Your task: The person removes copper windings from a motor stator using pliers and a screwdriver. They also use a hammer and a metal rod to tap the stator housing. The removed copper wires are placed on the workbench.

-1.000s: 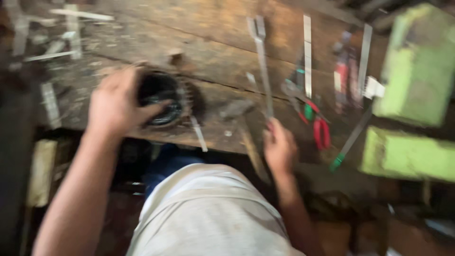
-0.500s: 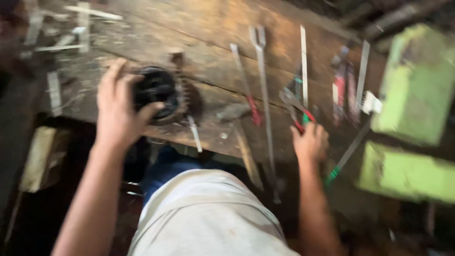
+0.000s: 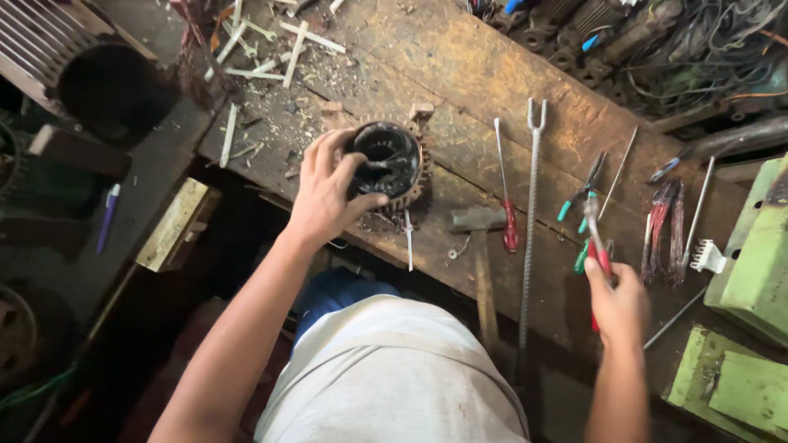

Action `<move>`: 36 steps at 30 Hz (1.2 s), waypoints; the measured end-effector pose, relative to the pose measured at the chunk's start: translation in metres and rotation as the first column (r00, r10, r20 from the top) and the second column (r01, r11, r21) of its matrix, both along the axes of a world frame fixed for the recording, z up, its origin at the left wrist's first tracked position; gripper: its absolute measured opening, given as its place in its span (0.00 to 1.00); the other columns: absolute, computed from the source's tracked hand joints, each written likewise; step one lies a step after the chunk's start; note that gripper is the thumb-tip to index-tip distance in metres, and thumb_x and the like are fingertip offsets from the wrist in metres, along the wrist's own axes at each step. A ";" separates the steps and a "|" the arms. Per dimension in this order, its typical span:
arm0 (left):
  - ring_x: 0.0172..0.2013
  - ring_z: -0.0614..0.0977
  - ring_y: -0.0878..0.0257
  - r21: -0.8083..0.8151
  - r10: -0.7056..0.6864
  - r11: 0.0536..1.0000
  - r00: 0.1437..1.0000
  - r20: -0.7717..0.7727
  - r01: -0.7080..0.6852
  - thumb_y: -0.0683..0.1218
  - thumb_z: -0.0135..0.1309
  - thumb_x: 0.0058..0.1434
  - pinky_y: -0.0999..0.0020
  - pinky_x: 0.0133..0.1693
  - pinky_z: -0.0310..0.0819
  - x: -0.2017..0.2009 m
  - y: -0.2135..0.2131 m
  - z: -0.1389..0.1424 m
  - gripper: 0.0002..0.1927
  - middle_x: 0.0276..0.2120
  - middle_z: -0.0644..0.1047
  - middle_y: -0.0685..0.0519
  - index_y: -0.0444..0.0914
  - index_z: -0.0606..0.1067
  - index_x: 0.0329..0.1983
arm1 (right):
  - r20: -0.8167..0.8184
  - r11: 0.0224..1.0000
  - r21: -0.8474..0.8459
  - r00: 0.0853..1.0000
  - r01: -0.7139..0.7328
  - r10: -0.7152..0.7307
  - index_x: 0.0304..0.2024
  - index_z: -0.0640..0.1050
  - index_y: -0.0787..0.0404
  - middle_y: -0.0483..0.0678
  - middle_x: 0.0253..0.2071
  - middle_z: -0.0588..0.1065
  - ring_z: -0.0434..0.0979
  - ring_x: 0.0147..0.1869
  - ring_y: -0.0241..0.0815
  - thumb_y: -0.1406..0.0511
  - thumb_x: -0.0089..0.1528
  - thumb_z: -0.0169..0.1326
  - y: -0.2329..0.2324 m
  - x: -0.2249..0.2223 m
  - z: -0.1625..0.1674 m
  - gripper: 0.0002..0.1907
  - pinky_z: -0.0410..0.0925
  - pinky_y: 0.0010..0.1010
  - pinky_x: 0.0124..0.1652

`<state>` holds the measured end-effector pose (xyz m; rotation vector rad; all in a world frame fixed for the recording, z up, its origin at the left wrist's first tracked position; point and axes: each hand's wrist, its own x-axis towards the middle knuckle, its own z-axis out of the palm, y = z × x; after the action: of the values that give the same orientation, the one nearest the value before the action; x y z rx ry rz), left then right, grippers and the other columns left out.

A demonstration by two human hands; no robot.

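My left hand (image 3: 327, 190) grips the near rim of a round, dark motor stator (image 3: 386, 161) that rests on a worn wooden bench (image 3: 460, 74); my thumb reaches into its bore. My right hand (image 3: 617, 302) is closed on the red handles of a pair of pliers (image 3: 597, 238), whose metal jaws point away from me. Just beyond its tip lie green-handled pliers (image 3: 581, 198). A red-handled screwdriver (image 3: 506, 195), a hammer (image 3: 481, 254) and a long forked steel rod (image 3: 530, 221) lie between my hands.
A finned motor housing (image 3: 74, 66) stands at the far left. Green metal blocks (image 3: 751, 271) sit at the right edge. Thin rods and a reddish bundle (image 3: 665, 226) lie near them, tangled wires (image 3: 698, 41) at the back. White strips and wood shavings (image 3: 271, 49) litter the bench.
My right hand moved right along the bench front and took hold of the red-handled pliers. My left hand stayed on the stator. The view has sharpened.
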<state>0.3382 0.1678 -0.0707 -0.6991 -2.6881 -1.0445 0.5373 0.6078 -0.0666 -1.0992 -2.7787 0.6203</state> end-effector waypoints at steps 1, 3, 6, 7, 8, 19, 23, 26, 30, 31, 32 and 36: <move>0.68 0.60 0.39 -0.004 -0.008 1.000 1.000 -0.016 0.008 0.61 0.70 0.48 0.44 0.68 0.54 -0.002 -0.003 0.002 0.37 0.67 0.63 0.41 0.38 0.74 0.55 | 0.006 0.999 -0.038 1.000 0.026 -0.026 0.47 0.80 0.65 0.59 0.36 0.79 0.81 0.42 0.58 0.52 0.64 0.63 -0.016 0.004 0.021 0.22 0.70 0.45 0.44; 0.67 0.61 0.40 -0.001 -0.035 0.999 0.999 -0.030 0.035 0.61 0.70 0.48 0.43 0.66 0.55 -0.011 -0.008 0.006 0.37 0.65 0.64 0.41 0.37 0.74 0.54 | 0.031 0.974 -0.177 0.990 0.144 -0.140 0.48 0.81 0.63 0.61 0.34 0.78 0.80 0.38 0.60 0.56 0.64 0.62 -0.057 0.012 0.059 0.18 0.70 0.47 0.40; 0.66 0.64 0.43 0.036 -0.084 0.996 0.996 -0.021 0.085 0.59 0.67 0.53 0.46 0.65 0.58 -0.020 -0.014 0.009 0.33 0.62 0.68 0.43 0.37 0.74 0.56 | -0.211 0.932 0.255 0.926 -0.256 0.312 0.50 0.79 0.61 0.54 0.40 0.79 0.81 0.46 0.53 0.58 0.67 0.62 -0.129 0.010 0.093 0.15 0.72 0.42 0.47; 0.65 0.66 0.44 0.069 -0.072 0.995 0.997 -0.039 0.075 0.56 0.66 0.57 0.48 0.65 0.59 -0.023 -0.015 0.009 0.30 0.61 0.70 0.44 0.37 0.75 0.58 | -0.222 0.915 0.276 0.907 -0.294 0.358 0.51 0.79 0.60 0.53 0.41 0.79 0.81 0.45 0.52 0.59 0.67 0.61 -0.152 0.005 0.100 0.14 0.72 0.41 0.45; 0.65 0.68 0.45 0.104 -0.059 0.992 0.996 -0.061 0.065 0.54 0.64 0.61 0.49 0.65 0.61 -0.027 -0.015 0.008 0.27 0.60 0.72 0.46 0.37 0.75 0.59 | -0.236 0.895 0.300 0.884 -0.329 0.404 0.52 0.79 0.58 0.53 0.42 0.79 0.81 0.44 0.52 0.60 0.67 0.61 -0.175 -0.003 0.104 0.13 0.72 0.40 0.44; 0.50 0.74 0.50 0.157 -0.217 0.961 0.974 -0.071 0.226 0.51 0.62 0.61 0.54 0.51 0.66 -0.067 -0.035 -0.005 0.10 0.40 0.76 0.53 0.43 0.80 0.41 | -0.032 0.807 0.330 0.849 -0.490 0.528 0.52 0.79 0.56 0.50 0.33 0.74 0.78 0.33 0.55 0.61 0.64 0.60 -0.307 -0.115 0.132 0.14 0.71 0.43 0.33; 0.50 0.74 0.50 0.160 -0.204 0.962 0.973 -0.107 0.220 0.51 0.63 0.61 0.54 0.51 0.65 -0.074 -0.040 -0.009 0.10 0.40 0.76 0.52 0.42 0.80 0.41 | 0.093 0.803 0.339 0.866 -0.491 0.491 0.51 0.78 0.54 0.51 0.34 0.75 0.79 0.34 0.58 0.60 0.65 0.59 -0.325 -0.134 0.133 0.13 0.71 0.46 0.33; 0.48 0.74 0.49 0.154 -0.252 0.955 0.967 -0.040 0.255 0.51 0.63 0.62 0.53 0.51 0.65 -0.082 -0.043 -0.007 0.10 0.39 0.76 0.52 0.42 0.78 0.41 | 0.127 0.812 0.352 0.884 -0.465 0.450 0.52 0.77 0.56 0.52 0.35 0.75 0.79 0.34 0.59 0.61 0.64 0.58 -0.337 -0.137 0.121 0.14 0.72 0.47 0.33; 0.52 0.73 0.46 0.272 -0.194 0.939 0.977 -0.086 0.211 0.51 0.60 0.63 0.52 0.55 0.66 -0.062 -0.050 -0.001 0.20 0.49 0.75 0.43 0.37 0.72 0.53 | 0.043 0.893 0.330 0.950 -0.305 0.308 0.56 0.77 0.59 0.58 0.37 0.77 0.79 0.34 0.63 0.62 0.65 0.57 -0.352 -0.125 0.074 0.17 0.71 0.49 0.30; 0.51 0.73 0.45 0.295 -0.156 0.941 0.987 -0.048 0.163 0.52 0.60 0.65 0.52 0.54 0.67 -0.048 -0.052 0.000 0.20 0.48 0.74 0.42 0.37 0.70 0.53 | -0.023 0.921 0.282 0.958 -0.269 0.287 0.57 0.77 0.60 0.59 0.38 0.78 0.79 0.36 0.63 0.63 0.65 0.56 -0.354 -0.121 0.058 0.18 0.71 0.49 0.32; 0.50 0.74 0.44 0.311 -0.121 0.943 0.993 -0.005 0.117 0.53 0.60 0.66 0.52 0.54 0.68 -0.036 -0.056 -0.001 0.21 0.47 0.73 0.41 0.36 0.68 0.52 | -0.088 0.946 0.224 0.962 -0.233 0.258 0.58 0.76 0.62 0.60 0.39 0.78 0.80 0.38 0.64 0.63 0.66 0.55 -0.352 -0.115 0.043 0.19 0.72 0.49 0.34; 0.47 0.76 0.42 0.241 -0.348 0.935 0.557 0.754 0.259 0.68 0.60 0.58 0.53 0.51 0.72 -0.007 -0.057 -0.015 0.38 0.43 0.74 0.37 0.30 0.68 0.48 | -0.117 0.978 -0.096 0.978 -0.184 0.173 0.53 0.76 0.56 0.57 0.38 0.80 0.83 0.41 0.59 0.62 0.69 0.54 -0.327 -0.090 -0.002 0.11 0.72 0.44 0.38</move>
<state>0.3313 0.1112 -0.0860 -0.8543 -3.2422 -1.9790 0.4476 0.2812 -0.0690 -0.8096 -2.7979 0.8298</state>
